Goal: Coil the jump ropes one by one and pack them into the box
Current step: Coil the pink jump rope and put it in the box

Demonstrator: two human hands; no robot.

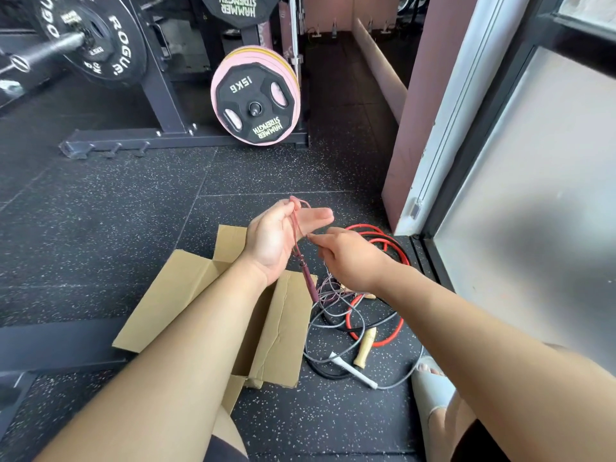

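Speckled black rubber gym floor: thin maroon jump rope looped in left hand grip, fingers curled round it, right hand pinching its strand, over open brown cardboard box; probable risk: trailing cord snags in adjacent tangled rope pile, undoing loops.

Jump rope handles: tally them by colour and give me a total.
Maroon handle: 1
Wooden handles: 2, one partly hidden
White handle: 1
Total: 4
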